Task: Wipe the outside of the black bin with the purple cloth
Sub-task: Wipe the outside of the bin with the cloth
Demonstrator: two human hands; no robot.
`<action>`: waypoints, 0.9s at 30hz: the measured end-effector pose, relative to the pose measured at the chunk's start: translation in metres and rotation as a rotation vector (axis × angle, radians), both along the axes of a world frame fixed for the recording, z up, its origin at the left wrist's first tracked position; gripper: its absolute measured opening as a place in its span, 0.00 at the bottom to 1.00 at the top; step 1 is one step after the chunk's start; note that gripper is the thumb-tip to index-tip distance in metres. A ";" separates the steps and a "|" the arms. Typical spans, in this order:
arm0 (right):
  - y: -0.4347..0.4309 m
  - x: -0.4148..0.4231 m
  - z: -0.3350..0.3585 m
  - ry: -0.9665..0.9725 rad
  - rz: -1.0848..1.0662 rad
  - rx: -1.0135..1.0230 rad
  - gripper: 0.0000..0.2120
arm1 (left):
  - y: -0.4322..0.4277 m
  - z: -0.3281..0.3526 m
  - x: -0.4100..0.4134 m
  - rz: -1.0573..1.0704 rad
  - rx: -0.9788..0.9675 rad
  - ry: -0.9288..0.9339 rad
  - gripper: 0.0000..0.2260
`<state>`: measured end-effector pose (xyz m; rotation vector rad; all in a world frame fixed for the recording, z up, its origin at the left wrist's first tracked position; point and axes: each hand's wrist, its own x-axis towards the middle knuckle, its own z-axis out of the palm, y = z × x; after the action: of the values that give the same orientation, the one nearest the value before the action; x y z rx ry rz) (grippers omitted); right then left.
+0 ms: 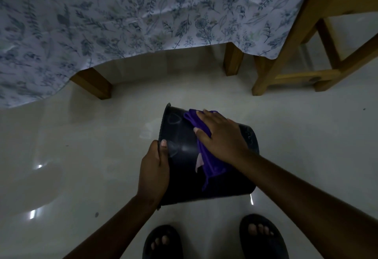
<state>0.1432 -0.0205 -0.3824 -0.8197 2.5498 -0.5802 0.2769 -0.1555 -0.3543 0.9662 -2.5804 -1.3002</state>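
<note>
Glossy tiled floor. Black bin, likely light, rigid, slick: left hand clamps rim; right hand, fingers flat, presses limp purple cloth.

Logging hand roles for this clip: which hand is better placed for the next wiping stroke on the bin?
Right. The right hand lies flat on the cloth, pressing it against the bin. The left hand grips the rim, steadying the tipped bin.
</note>
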 end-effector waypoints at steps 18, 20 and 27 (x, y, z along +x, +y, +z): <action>0.005 0.024 -0.002 0.015 0.003 -0.022 0.27 | -0.011 -0.003 0.007 -0.102 -0.123 -0.032 0.18; 0.002 0.014 -0.002 -0.032 -0.010 -0.012 0.27 | -0.010 -0.001 0.004 -0.094 -0.136 -0.045 0.19; 0.035 0.096 -0.006 0.230 0.202 0.054 0.30 | -0.012 -0.001 -0.012 -0.050 -0.140 -0.110 0.16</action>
<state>0.2397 0.0142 -0.3880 -1.1676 2.6277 -0.3706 0.2647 -0.1678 -0.3550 0.9798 -2.7512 -1.0883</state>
